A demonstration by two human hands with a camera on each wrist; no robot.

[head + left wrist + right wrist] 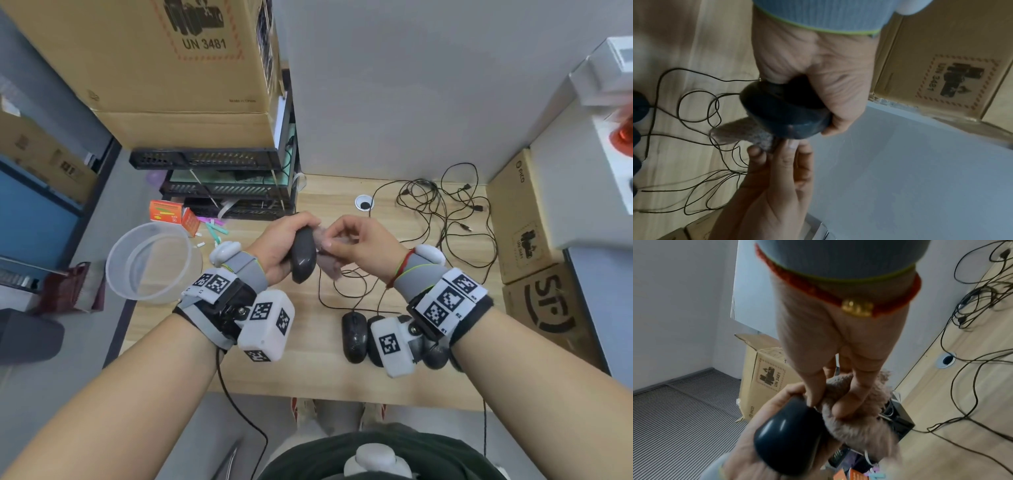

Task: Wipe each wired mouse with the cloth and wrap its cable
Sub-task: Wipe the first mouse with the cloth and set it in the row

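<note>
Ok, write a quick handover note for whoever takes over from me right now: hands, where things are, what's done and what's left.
Left hand: grips a dark mouse above the desk.
Right hand: pinches the fuzzy cloth against that mouse's side.
Other mice lie at the desk's near edge under the right wrist; their cables sprawl loose and tangled towards the back.
Done: wiping of the held mouse is under way.
Left: finish it, wrap its cable, then do the rest.

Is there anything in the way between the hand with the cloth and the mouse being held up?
Nothing visible. The right hand pinches the cloth and presses it straight against the dark mouse gripped in the left hand.
</note>
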